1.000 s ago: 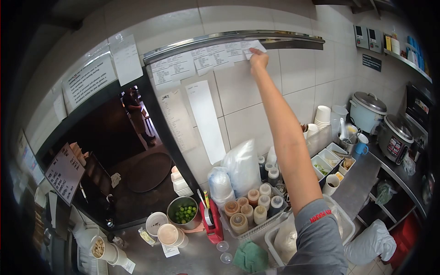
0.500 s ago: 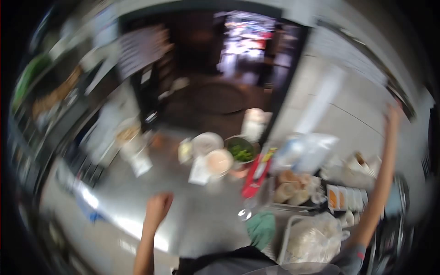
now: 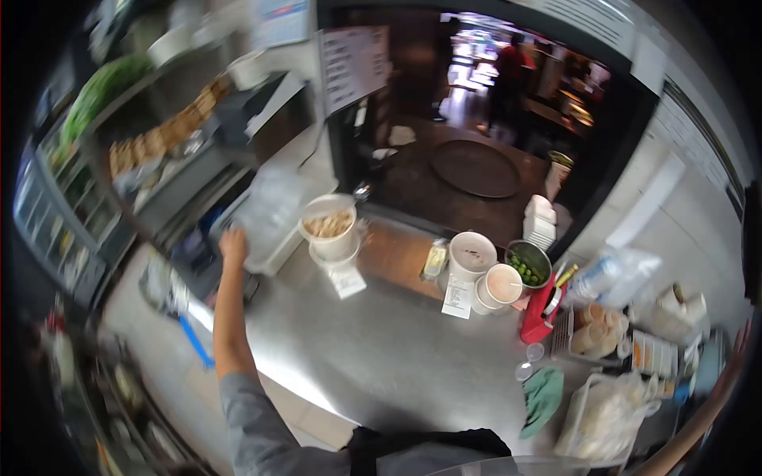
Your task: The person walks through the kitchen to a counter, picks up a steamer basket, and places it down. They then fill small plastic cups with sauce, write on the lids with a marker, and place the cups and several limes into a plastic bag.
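My left hand reaches out at the left end of the steel counter. It is at the edge of a pale tray holding clear plastic. Its fingers look curled in, and whatever may be in them is hidden. To its right stands a white tub of light brown pieces, with a paper slip in front. Far over at the right edge, my right hand is raised beside the wall, dark and smeared, so its fingers do not read clearly.
Near the pass-through opening stand a white bucket, a tub of pinkish liquid and a pot of green pieces. A red-handled tool, green cloth and bagged bin lie to the right. A person stands beyond.
The view has swung left. My left hand has gone from above the counter to the pale tray at its left end. My right hand now shows lower, at the right edge.
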Tool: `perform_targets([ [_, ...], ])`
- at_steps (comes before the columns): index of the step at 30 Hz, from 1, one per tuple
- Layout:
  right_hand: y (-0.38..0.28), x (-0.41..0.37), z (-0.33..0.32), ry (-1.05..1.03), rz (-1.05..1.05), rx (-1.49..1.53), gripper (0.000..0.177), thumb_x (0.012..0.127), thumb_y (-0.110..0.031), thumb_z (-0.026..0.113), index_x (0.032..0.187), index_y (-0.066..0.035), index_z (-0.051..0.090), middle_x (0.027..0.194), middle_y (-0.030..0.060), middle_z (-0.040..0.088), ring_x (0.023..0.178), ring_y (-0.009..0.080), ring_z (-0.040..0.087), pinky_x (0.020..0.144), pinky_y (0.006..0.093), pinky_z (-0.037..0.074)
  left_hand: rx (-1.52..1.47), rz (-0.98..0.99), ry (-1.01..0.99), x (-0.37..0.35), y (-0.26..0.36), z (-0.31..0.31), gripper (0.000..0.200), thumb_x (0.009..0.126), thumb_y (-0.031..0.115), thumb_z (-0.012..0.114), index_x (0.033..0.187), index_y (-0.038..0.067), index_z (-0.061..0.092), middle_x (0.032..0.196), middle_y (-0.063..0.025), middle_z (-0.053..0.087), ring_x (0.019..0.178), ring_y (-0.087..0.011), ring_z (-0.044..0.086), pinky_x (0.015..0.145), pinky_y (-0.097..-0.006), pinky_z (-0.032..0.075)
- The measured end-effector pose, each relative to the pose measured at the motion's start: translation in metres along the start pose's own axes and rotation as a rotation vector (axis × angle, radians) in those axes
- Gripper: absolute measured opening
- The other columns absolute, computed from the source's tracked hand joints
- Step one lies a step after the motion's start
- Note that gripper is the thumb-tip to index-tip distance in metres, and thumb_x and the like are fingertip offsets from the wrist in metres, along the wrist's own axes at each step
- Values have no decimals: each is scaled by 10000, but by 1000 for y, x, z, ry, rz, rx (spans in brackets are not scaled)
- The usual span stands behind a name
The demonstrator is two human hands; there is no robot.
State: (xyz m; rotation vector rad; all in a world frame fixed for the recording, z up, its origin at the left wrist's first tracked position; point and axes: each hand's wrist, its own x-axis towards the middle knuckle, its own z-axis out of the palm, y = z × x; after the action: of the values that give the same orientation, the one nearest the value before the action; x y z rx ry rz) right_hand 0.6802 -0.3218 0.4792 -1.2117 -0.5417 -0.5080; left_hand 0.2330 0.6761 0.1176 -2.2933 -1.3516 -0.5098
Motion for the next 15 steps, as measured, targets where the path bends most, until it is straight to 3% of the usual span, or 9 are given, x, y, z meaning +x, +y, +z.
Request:
perform_targets([
  [1,-20,-23,-2,81,1,-8,428,896,-132,496,1296,-132,343,1354,107,318,1177,324,392,921,375,416,63,86,97,10,-19,29,140,744,131,517,838,121,620,844,-54,631,887,-247,585,709,-373,486],
  [5,-86,-114,128,218,-224,-370,407,878,-56,487,1264,-104,368,1324,120,345,1086,292,442,882,372,418,36,49,-337,47,-56,91,263,761,224,537,1009,154,590,1094,-77,571,1060,-269,510,820,-427,450],
  [8,-118,-144,181,290,-316,-502,388,869,-14,481,1238,-89,384,1272,118,384,1002,260,482,840,381,416,-48,-113,-547,58,-53,91,271,786,255,512,1012,132,596,1075,-85,575,1090,-261,489,908,-485,360],
  [9,-128,-147,168,203,-334,-513,379,863,-6,489,1222,-87,395,1208,103,419,954,228,503,783,349,440,-15,-110,-616,60,-48,78,269,798,255,500,1005,117,602,1092,-95,576,1124,-259,469,920,-482,350],
  [12,-144,-165,178,214,-417,-523,371,847,16,503,1195,-80,415,1099,84,464,873,189,534,681,266,465,14,-137,-576,57,-31,44,290,757,256,591,993,90,622,1143,-101,566,1157,-254,452,953,-489,311],
  [15,-151,-180,184,132,-387,-503,387,845,19,507,1205,-80,405,1079,85,471,886,194,538,693,299,474,-28,-177,-515,61,-33,48,315,686,246,653,964,102,623,1044,-89,609,1078,-271,519,950,-512,311],
])
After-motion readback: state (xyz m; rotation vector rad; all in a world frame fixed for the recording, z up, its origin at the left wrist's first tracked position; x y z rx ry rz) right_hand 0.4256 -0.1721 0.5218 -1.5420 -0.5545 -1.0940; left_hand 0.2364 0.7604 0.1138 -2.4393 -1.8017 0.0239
